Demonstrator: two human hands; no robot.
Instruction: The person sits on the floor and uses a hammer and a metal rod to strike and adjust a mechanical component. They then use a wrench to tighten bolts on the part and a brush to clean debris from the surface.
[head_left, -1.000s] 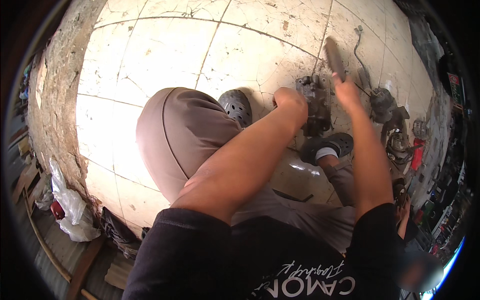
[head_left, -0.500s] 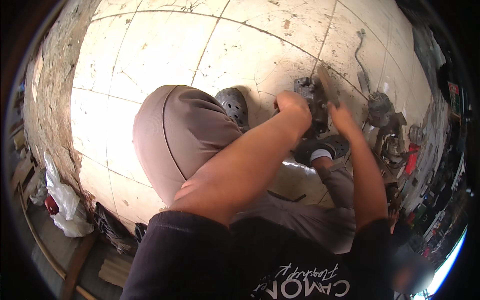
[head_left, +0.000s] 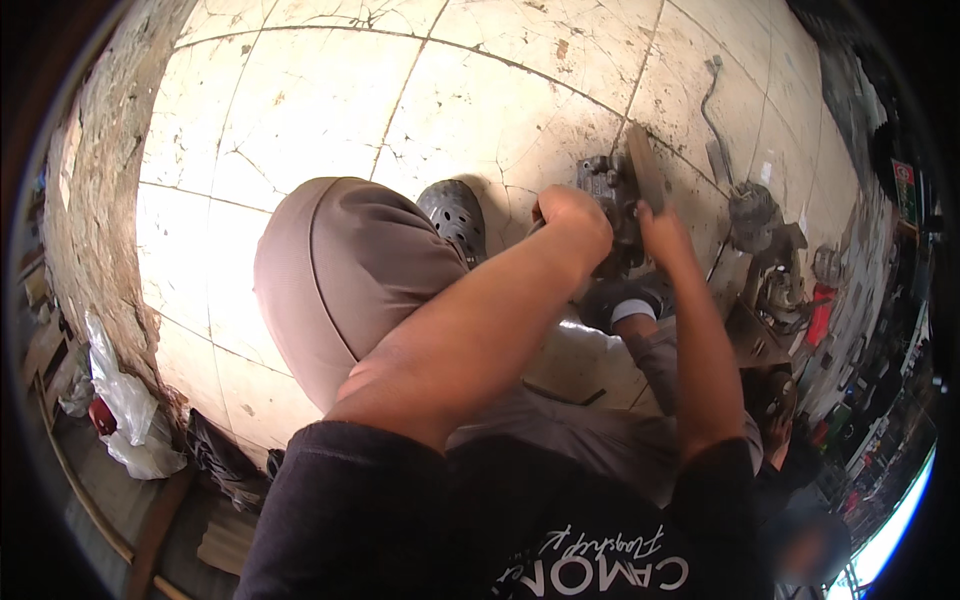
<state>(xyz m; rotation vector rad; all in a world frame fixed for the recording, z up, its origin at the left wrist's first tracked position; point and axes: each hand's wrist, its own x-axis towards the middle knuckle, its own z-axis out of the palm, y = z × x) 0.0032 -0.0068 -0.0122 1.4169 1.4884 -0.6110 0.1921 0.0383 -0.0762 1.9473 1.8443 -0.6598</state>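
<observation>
My right hand [head_left: 662, 234] is closed round one end of a long, flat brown bar [head_left: 648, 172], whose exact kind I cannot make out. The bar slants along the right side of a dark, greasy metal machine part [head_left: 612, 192] on the tiled floor. On the part's left side, my left hand [head_left: 572, 213] is bent at the wrist, its fingers curled. Something dark shows under those fingers, too hidden to name.
Dark clogs [head_left: 455, 215] are on my feet beside the part. To the right lie a round dark component [head_left: 752, 215] with a cable [head_left: 708, 105], metal pieces and a red object [head_left: 820, 312]. A person [head_left: 805, 540] is at lower right. A plastic bag [head_left: 135, 410] lies at left.
The view has shifted slightly, so most things sit a little farther left. My right hand still grips the bar beside the metal part, and my left hand stays curled next to it.
</observation>
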